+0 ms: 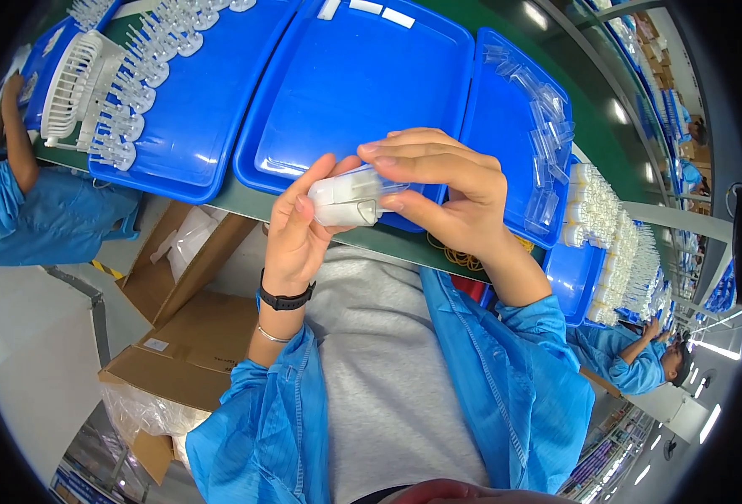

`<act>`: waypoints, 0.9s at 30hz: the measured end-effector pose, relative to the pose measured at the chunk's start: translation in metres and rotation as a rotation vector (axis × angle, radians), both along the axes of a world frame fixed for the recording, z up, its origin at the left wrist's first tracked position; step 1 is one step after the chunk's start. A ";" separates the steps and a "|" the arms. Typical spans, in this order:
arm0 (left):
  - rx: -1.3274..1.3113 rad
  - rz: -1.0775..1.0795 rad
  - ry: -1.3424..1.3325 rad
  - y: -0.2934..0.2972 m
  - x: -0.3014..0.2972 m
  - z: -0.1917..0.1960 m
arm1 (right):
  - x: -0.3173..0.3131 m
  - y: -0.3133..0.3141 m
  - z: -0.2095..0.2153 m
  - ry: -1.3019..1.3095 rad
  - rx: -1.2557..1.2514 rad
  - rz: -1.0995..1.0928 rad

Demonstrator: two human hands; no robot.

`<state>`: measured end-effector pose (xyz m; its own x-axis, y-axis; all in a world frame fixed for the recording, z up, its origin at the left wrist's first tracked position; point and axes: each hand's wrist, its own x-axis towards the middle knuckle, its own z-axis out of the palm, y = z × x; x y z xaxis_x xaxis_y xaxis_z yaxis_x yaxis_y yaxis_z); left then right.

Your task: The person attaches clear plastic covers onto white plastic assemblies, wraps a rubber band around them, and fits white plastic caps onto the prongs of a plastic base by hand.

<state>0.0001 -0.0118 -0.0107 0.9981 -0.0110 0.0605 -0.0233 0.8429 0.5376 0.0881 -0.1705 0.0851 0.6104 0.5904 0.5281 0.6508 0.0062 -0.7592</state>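
Observation:
Over the near edge of the middle blue tray [262, 172], my left hand [291, 223] grips a smooth white plastic part [333, 197] between thumb and fingers. My right hand [459, 181] pinches a clear plastic cover [396, 172] against the right end of that part. The cover looks partly over the white part; how far it overlaps is blurred. A thin curved line shows on the white part's lower right end. Both hands are closed, and the fingers of my left hand are partly hidden behind the part.
Several clear plastic covers [547, 139] lie in the right blue tray. White bristled pieces [140, 97] line the left tray [220, 92]. White parts [593, 210] are stacked at far right. Yellow rubber bands [455, 256] sit by the table edge. Cardboard boxes [194, 336] stand below; co-workers sit both sides.

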 end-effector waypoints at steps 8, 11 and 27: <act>0.067 0.018 0.082 -0.003 0.000 0.004 | -0.009 0.004 0.015 0.079 -0.058 -0.033; 0.024 0.031 0.048 -0.003 0.001 0.001 | -0.012 0.006 0.017 0.194 0.068 -0.055; 0.120 0.198 -0.021 0.011 -0.003 -0.001 | -0.003 -0.002 0.004 0.520 0.045 0.139</act>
<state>-0.0033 -0.0007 -0.0116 0.9800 0.1768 0.0916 -0.1944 0.7506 0.6315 0.0847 -0.1725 0.0894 0.7158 0.6680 0.2035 0.1799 0.1052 -0.9780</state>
